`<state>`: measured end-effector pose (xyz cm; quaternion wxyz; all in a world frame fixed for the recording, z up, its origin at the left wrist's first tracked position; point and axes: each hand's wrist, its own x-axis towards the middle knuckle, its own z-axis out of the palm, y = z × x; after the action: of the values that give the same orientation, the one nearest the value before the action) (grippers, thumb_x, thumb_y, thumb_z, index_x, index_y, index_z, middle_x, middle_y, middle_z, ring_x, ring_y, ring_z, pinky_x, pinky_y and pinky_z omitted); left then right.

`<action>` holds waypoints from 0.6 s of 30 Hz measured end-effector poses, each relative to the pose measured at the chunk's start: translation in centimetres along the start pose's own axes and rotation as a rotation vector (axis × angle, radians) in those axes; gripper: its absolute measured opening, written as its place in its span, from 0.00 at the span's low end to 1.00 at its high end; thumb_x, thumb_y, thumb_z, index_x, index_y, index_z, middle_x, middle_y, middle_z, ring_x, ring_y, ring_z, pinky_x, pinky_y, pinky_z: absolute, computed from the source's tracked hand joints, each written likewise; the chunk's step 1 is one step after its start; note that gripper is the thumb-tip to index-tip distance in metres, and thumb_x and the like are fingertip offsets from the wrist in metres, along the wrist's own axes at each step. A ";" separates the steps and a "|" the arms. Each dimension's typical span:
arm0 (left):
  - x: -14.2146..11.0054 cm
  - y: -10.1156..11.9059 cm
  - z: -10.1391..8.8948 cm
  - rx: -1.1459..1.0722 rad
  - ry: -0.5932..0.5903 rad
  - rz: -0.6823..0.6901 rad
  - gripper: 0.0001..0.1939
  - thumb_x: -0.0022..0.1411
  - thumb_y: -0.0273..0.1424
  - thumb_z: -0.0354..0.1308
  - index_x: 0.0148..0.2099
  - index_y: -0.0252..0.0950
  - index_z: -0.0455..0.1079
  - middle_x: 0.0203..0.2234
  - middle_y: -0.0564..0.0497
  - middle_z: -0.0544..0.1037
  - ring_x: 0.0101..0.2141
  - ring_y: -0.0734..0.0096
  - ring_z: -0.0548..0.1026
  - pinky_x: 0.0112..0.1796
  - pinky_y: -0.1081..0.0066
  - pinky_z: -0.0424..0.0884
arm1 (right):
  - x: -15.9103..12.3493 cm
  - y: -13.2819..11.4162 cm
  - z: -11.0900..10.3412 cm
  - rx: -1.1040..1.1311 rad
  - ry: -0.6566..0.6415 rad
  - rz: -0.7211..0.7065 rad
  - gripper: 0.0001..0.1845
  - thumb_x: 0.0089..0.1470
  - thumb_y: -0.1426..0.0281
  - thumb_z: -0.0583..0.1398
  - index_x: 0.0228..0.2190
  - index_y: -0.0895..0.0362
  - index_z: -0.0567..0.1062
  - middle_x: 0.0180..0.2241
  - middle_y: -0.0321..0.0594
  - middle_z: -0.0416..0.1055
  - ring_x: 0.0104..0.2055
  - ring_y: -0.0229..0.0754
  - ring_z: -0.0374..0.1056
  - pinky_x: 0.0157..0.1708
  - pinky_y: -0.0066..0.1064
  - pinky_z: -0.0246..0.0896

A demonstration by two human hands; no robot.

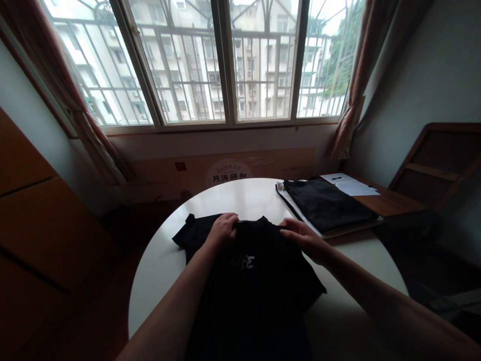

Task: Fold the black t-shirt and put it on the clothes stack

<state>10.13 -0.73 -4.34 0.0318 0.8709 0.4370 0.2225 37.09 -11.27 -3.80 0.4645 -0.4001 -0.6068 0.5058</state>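
Note:
A black T-shirt with white lettering lies spread on a round white table. My left hand rests on the shirt's far edge near the collar, fingers curled over the fabric. My right hand lies on the same edge to the right, fingers bent and gripping the cloth. One sleeve sticks out to the left of my left hand.
A folded dark garment lies on a wooden board at the table's far right, with white papers behind it. A cardboard panel leans under the barred window. A wooden cabinet stands at left, a wooden frame at right.

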 end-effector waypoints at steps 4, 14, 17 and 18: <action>-0.1 -0.2 -0.8 0.027 0.081 -0.078 0.13 0.65 0.29 0.49 0.45 0.37 0.74 0.48 0.42 0.80 0.50 0.54 0.75 0.61 0.53 0.62 | 0.3 0.1 -0.4 0.207 0.085 0.046 0.27 0.49 0.50 0.70 0.27 0.54 0.62 0.24 0.27 0.58 0.23 0.32 0.53 0.23 0.25 0.48; -0.3 0.6 -1.2 0.136 0.047 -0.174 0.14 0.69 0.32 0.44 0.43 0.36 0.72 0.38 0.42 0.81 0.43 0.54 0.77 0.58 0.52 0.61 | 0.8 -0.1 -2.0 0.297 0.069 0.237 0.18 0.50 0.55 0.71 0.34 0.56 0.79 0.32 0.35 0.75 0.33 0.39 0.70 0.34 0.27 0.65; -0.2 0.6 -1.2 0.170 0.049 -0.200 0.14 0.69 0.31 0.45 0.43 0.36 0.72 0.37 0.42 0.81 0.42 0.53 0.77 0.52 0.57 0.66 | 0.5 -0.1 -2.9 0.123 0.045 0.265 0.24 0.56 0.49 0.65 0.44 0.53 0.80 0.40 0.39 0.78 0.40 0.44 0.73 0.37 0.30 0.68; -0.2 0.6 -1.2 0.180 0.050 -0.210 0.14 0.69 0.31 0.45 0.43 0.36 0.73 0.37 0.42 0.81 0.42 0.53 0.77 0.50 0.58 0.67 | 0.3 -0.3 -3.2 0.063 0.006 0.280 0.26 0.58 0.47 0.63 0.48 0.52 0.79 0.44 0.40 0.78 0.44 0.47 0.74 0.40 0.32 0.69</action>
<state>9.97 -1.44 -3.24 -0.0341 0.8139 0.5445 0.1997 40.07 -10.21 -3.30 0.4034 -0.4679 -0.5274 0.5833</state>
